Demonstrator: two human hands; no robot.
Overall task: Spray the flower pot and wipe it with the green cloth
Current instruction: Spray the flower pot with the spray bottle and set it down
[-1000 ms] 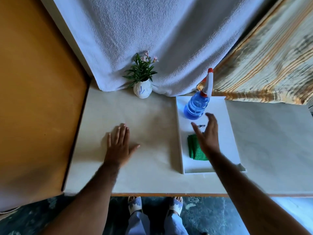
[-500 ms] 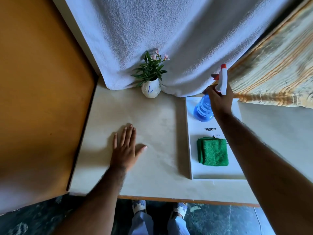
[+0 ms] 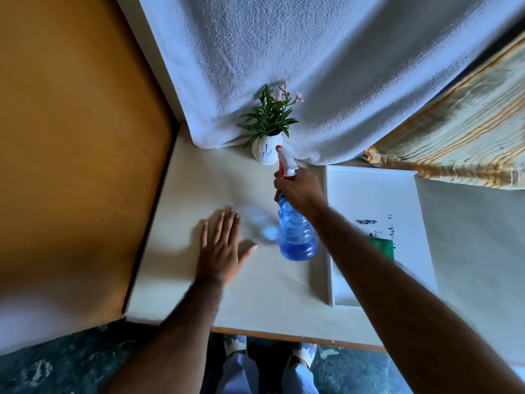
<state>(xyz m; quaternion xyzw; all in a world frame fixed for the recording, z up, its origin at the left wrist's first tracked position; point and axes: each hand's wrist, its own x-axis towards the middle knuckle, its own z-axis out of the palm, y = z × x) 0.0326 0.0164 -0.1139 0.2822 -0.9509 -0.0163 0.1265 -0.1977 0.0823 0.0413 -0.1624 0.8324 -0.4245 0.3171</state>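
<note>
A small white flower pot point(image 3: 264, 152) with blue marks and a green plant stands at the back of the table against a white towel. My right hand point(image 3: 299, 189) grips the neck of a blue spray bottle point(image 3: 295, 233), held in the air with its white and red nozzle pointing at the pot from close by. My left hand point(image 3: 222, 247) lies flat on the table, fingers spread, left of the bottle. The green cloth point(image 3: 385, 247) lies on the white tray point(image 3: 375, 194), mostly hidden behind my right forearm.
A white towel point(image 3: 312, 66) hangs behind the pot. A striped fabric point(image 3: 460, 137) drapes at the back right. An orange wooden panel point(image 3: 71, 137) borders the table's left edge. My feet show below the table's front edge point(image 3: 284, 335).
My right hand lifted the spray bottle off the tray and carried it left, to just in front of the pot. The left hand stayed flat on the table.
</note>
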